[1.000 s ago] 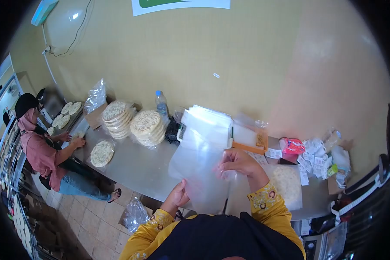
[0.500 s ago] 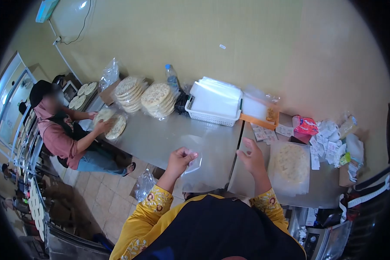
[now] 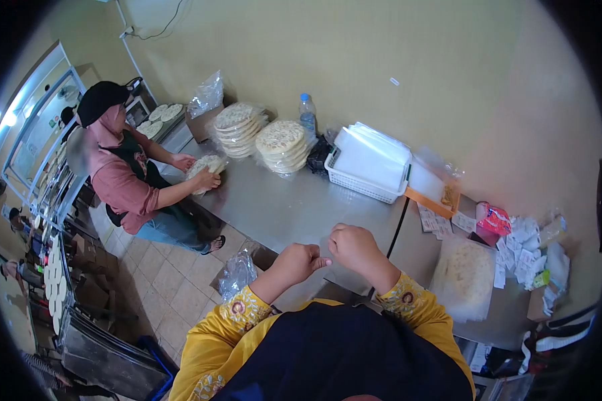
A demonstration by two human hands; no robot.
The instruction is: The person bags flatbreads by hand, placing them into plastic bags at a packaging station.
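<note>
A plain beige wall [image 3: 328, 60] backs the metal table [image 3: 267, 210] I'm watching through the head camera. The nearest thing I can make out is a pale flatbread [image 3: 467, 271] in cloudy plastic, lying beside the right yellow sleeve [image 3: 415, 304]. I judge it light, soft and easily torn, its wrapping slippery; best held flat from beneath, at opposite edges. The left hand [image 3: 294, 264] and right hand [image 3: 354, 248] sit close together, fingers curled inward; with fingertips hidden, I can't tell how tightly they close or whether they pinch clear film.
</note>
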